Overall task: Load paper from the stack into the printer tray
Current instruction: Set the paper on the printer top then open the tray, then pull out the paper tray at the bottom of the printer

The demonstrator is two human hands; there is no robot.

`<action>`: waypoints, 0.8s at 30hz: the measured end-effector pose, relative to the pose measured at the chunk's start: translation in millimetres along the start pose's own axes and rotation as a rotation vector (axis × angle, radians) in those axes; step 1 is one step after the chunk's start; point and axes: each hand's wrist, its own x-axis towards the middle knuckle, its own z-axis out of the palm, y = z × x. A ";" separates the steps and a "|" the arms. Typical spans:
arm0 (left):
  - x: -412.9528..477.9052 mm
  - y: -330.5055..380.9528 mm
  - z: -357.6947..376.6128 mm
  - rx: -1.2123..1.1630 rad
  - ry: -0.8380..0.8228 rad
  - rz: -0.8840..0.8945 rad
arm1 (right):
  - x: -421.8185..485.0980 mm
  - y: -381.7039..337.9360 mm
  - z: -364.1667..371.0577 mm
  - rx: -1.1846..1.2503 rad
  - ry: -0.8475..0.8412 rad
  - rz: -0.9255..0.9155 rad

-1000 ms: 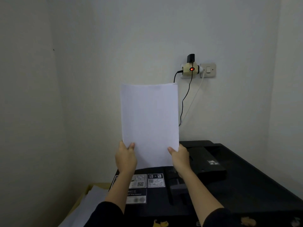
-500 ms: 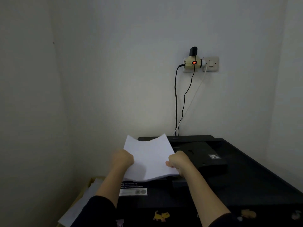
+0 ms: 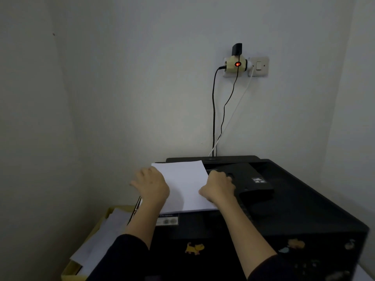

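Wall adapter (image 3: 235,64), red lamp lit, beside light switch (image 3: 259,66). Two black cables (image 3: 213,110) and one white cable (image 3: 237,106) hang down the wall. Yellow cat sticker (image 3: 194,248) low in view.

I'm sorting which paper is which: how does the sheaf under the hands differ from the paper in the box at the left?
The sheaf lies flat and squared on top of the black printer, with the left hand and right hand at its side edges. The paper in the yellowish box sits lower, beside the printer, untouched and lying loosely askew. Both are plain white sheets.
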 end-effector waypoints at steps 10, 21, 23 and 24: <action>-117.4 36.3 15.5 -0.602 0.502 0.405 | -67.8 67.6 -2.2 0.427 0.719 -0.234; -287.0 26.6 150.8 -0.642 0.206 0.348 | -178.6 193.1 122.4 0.445 0.598 -0.108; -291.6 26.1 170.4 -0.624 0.035 0.097 | -185.3 205.8 135.2 0.555 0.314 0.160; -289.8 26.3 174.3 -0.620 -0.109 -0.053 | -185.4 210.2 137.2 0.595 0.181 0.294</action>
